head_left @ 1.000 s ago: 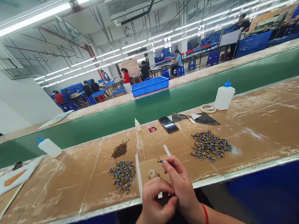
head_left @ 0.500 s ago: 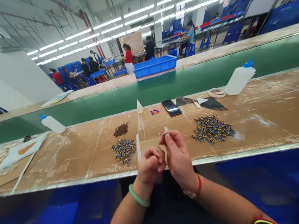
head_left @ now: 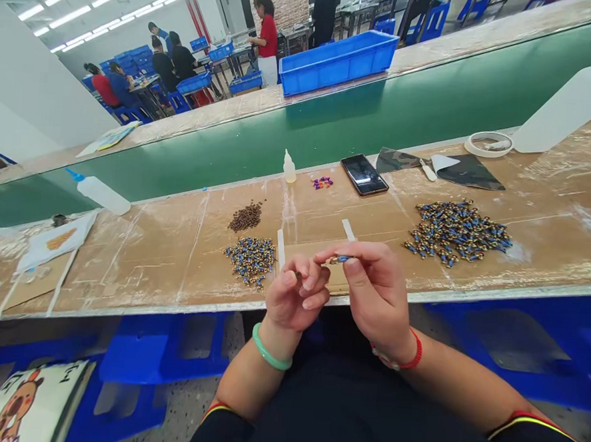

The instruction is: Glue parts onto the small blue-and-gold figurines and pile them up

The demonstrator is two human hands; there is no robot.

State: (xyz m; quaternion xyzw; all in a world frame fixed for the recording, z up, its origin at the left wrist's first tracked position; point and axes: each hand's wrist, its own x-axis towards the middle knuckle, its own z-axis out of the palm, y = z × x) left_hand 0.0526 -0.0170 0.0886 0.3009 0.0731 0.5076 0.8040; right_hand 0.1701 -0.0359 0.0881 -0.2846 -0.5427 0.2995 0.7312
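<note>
My right hand (head_left: 374, 289) pinches a small blue and gold part (head_left: 340, 258) between thumb and forefinger, just above the bench's front edge. My left hand (head_left: 297, 294) is curled beside it, fingertips closed on a tiny brown piece (head_left: 298, 274). The two hands almost touch. On the bench beyond them lie a small pile of blue and gold parts (head_left: 251, 257), a heap of brown beads (head_left: 246, 216) and a larger pile of blue and gold parts (head_left: 458, 231) to the right.
A phone (head_left: 364, 174), a small glue bottle (head_left: 289, 166), a tape ring (head_left: 488, 144), dark sheets (head_left: 466, 170) and a large squeeze bottle (head_left: 567, 107) sit farther back. Another squeeze bottle (head_left: 99, 193) lies left. Behind runs a green conveyor (head_left: 331, 126) with a blue tray (head_left: 338, 62). People sit at distant tables.
The view has tilted down and nearer to the bench. Both hands have risen off the bench edge and come together, the right still pinching the part, the left fingers now curled closer to it.
</note>
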